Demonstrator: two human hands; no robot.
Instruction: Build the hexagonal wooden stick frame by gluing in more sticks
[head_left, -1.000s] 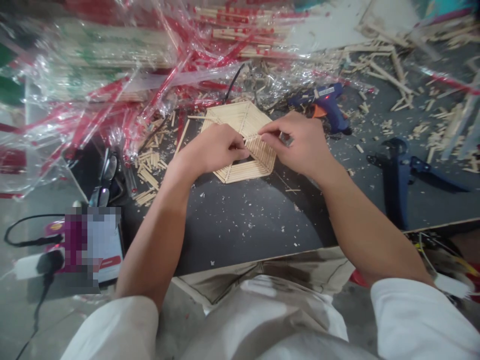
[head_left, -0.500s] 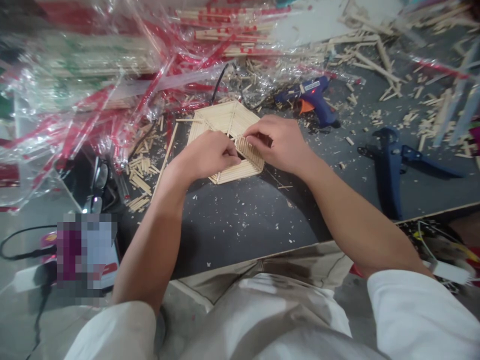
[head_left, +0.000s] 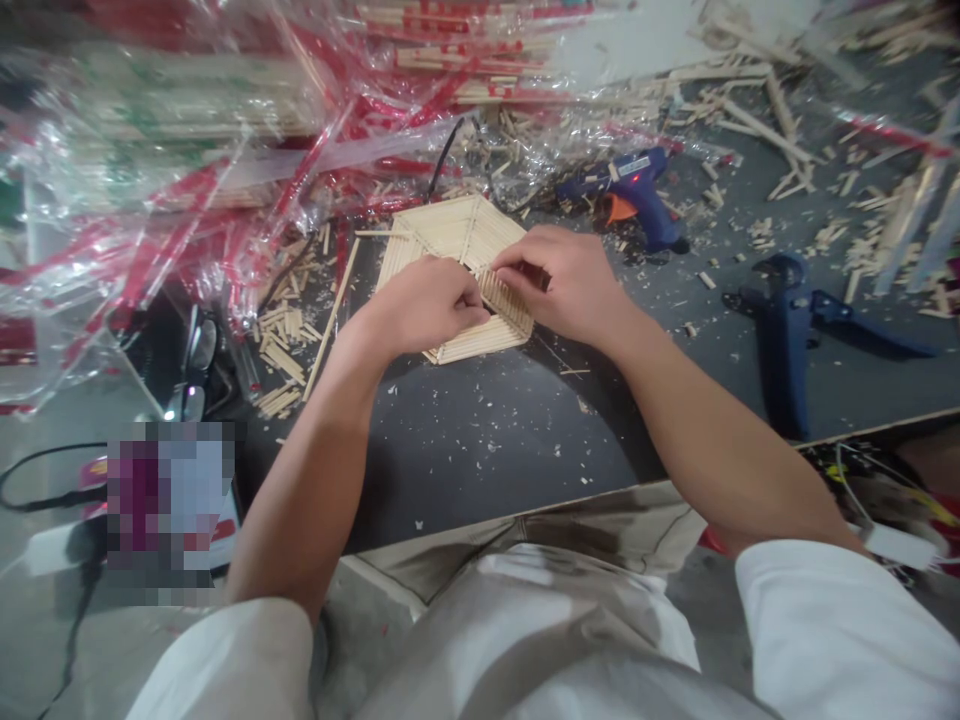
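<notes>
A hexagonal panel (head_left: 450, 232) built of pale wooden sticks laid in rings lies on the dark table, a small dark gap at its centre. My left hand (head_left: 431, 305) is over the panel's left and front part, fingers curled in at the gap; whatever they grip is hidden. From the right, my right hand (head_left: 559, 285) reaches in with thumb and forefinger pinched at the gap's edge, over the right-hand rows. Anything between those fingertips is too small to make out. Beside the panel's left side lies a long thin stick (head_left: 330, 320).
Behind the right hand lies a blue glue gun (head_left: 651, 205) with an orange trigger. Blue cutters (head_left: 784, 340) rest at right. Short stick pieces (head_left: 285, 345) are heaped at left. Plastic-wrapped stick bundles (head_left: 187, 110) fill the back left. Glasses (head_left: 196, 365) and a blurred-out phone (head_left: 225, 525) are at left.
The whole view has shifted slightly. Both hands stay at the panel's centre, with the right fingertips a little closer together over the gap.
</notes>
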